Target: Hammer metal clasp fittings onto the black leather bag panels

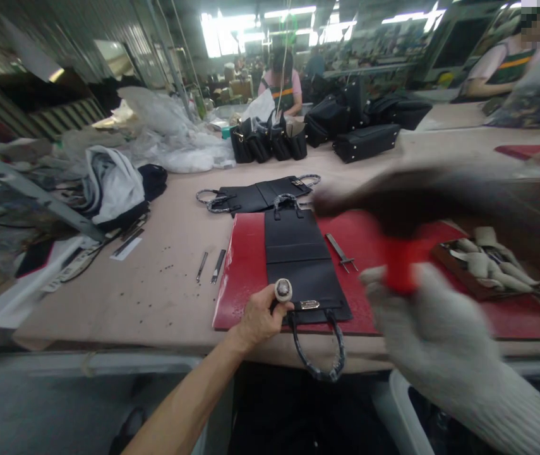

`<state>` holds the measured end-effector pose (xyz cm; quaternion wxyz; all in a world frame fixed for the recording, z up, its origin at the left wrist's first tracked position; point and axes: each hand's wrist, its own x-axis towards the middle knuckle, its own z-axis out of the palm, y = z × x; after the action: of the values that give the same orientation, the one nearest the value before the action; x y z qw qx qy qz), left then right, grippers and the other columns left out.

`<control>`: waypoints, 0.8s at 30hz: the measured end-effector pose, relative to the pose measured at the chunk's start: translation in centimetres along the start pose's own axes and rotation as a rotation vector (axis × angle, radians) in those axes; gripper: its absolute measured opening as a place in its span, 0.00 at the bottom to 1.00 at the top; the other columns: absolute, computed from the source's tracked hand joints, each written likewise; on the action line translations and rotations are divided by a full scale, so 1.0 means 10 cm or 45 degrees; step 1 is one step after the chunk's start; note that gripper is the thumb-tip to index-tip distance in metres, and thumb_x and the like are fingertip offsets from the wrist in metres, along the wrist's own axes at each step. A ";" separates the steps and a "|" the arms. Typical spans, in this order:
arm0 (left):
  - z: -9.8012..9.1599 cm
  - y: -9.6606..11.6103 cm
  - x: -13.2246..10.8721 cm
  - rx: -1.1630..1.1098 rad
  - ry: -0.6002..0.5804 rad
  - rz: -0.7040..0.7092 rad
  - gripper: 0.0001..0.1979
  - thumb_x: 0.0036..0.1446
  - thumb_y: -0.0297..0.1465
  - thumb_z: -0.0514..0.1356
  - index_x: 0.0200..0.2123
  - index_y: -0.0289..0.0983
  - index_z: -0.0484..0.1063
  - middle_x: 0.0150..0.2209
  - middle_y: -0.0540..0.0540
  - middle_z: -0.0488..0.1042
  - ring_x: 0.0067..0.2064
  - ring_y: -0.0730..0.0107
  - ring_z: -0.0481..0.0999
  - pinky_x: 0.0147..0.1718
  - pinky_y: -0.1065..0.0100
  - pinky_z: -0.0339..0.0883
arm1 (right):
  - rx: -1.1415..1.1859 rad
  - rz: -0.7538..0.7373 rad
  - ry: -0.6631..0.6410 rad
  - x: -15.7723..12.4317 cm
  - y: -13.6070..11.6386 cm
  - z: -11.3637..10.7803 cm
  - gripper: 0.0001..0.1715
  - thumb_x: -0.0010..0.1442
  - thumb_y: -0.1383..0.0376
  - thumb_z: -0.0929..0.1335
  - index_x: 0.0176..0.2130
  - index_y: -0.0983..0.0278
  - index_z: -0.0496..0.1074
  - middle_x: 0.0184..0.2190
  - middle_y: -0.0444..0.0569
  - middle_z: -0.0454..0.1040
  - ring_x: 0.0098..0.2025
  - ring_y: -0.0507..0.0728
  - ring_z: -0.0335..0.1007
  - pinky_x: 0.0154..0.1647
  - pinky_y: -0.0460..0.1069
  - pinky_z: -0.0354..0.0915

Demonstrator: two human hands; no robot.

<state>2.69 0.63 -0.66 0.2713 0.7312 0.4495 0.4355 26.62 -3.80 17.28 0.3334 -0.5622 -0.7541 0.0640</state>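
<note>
My bare left hand [259, 316] is closed around a metal punch [283, 290] with a round worn top, held upright at the near left corner of a flat black leather bag panel [302, 262]. The panel lies on a red mat [246, 265], and its wrapped handle [319, 354] hangs over the table edge. My right hand [421, 322], in a white knit glove, grips the red handle [405, 265] of a hammer. The hammer's dark head [393, 196] is smeared by motion above the mat.
A second flat black bag [258, 196] lies beyond the mat. Small metal tools [210, 265] rest left of the mat, a metal piece [340, 251] on it, and a tray of tools [487, 262] at right. Finished black bags [270, 142] and other people stand at the far end.
</note>
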 end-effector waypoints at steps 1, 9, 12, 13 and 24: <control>0.00 0.00 0.00 0.005 -0.002 0.003 0.05 0.63 0.32 0.61 0.39 0.36 0.74 0.32 0.44 0.77 0.32 0.64 0.77 0.33 0.67 0.69 | -0.102 -0.068 -0.125 -0.03 0.05 0.03 0.13 0.67 0.58 0.60 0.35 0.59 0.68 0.18 0.46 0.69 0.18 0.57 0.66 0.22 0.49 0.52; -0.02 0.03 0.00 -0.012 0.007 0.004 0.07 0.64 0.34 0.60 0.37 0.36 0.74 0.33 0.44 0.78 0.33 0.65 0.77 0.35 0.66 0.70 | -0.700 0.320 -0.333 -0.26 1.07 0.07 0.11 0.67 0.57 0.64 0.37 0.61 0.68 0.22 0.49 0.71 0.22 0.60 0.69 0.24 0.50 0.49; -0.05 0.02 -0.01 -0.018 -0.023 -0.030 0.07 0.63 0.35 0.62 0.38 0.36 0.74 0.35 0.44 0.78 0.33 0.66 0.76 0.34 0.67 0.70 | -0.844 0.458 -0.331 -0.40 1.49 0.10 0.15 0.71 0.58 0.61 0.37 0.62 0.70 0.26 0.54 0.73 0.23 0.59 0.68 0.24 0.51 0.52; -0.06 0.02 0.00 -0.028 -0.036 -0.044 0.07 0.62 0.34 0.63 0.38 0.36 0.74 0.35 0.44 0.78 0.33 0.66 0.76 0.35 0.67 0.70 | -0.873 0.445 -0.312 -0.45 1.59 0.14 0.17 0.71 0.59 0.59 0.40 0.64 0.72 0.31 0.57 0.75 0.26 0.60 0.70 0.25 0.51 0.55; -0.14 0.10 -0.09 -0.148 -0.070 -0.011 0.09 0.59 0.31 0.67 0.43 0.37 0.77 0.47 0.39 0.81 0.48 0.57 0.82 0.50 0.60 0.75 | -0.230 -0.062 -0.292 -0.58 0.69 1.32 0.35 0.60 0.58 0.73 0.63 0.69 0.70 0.65 0.61 0.66 0.67 0.75 0.58 0.70 0.71 0.51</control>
<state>1.70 -0.57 0.45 0.3274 0.7239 0.4191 0.4394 25.40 -2.81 1.39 0.1944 -0.5604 -0.8035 0.0516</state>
